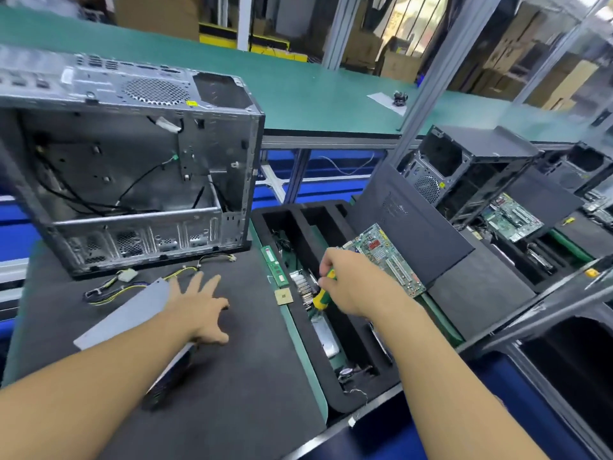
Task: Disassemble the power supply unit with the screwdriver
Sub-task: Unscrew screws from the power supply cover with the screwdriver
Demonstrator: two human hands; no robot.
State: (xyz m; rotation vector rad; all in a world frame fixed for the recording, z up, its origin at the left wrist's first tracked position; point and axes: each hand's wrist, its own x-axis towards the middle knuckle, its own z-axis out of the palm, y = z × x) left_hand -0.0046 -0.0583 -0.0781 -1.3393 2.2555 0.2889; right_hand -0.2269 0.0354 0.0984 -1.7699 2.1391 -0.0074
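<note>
Dark mat [232, 376] is covering the near bench, with a green-topped bench running behind it.

- One gutted computer case [132, 167] is standing at the mat's far left, open side facing the camera.
- One power supply unit [126, 313] – a grey metal box – is lying flat on the mat in front of the case. Its bundle of yellow and black cables [112, 290] is trailing toward the case.
- Left hand [202, 310] is reaching palm down, fingers straight and spread, holding nothing. It is just past the unit's far end, and the forearm is crossing over the unit.
- Right hand [351, 280] is curling round one screwdriver [320, 298] with a green and yellow handle, over the black foam tray [265, 214]. The tip is too blurred to make out.
- Two green memory sticks [278, 277] and one square processor chip [283, 297] are lying along the tray's left rim.
- One motherboard [384, 257] is leaning in the tray – a second motherboard [510, 217] is sitting further right.
</note>
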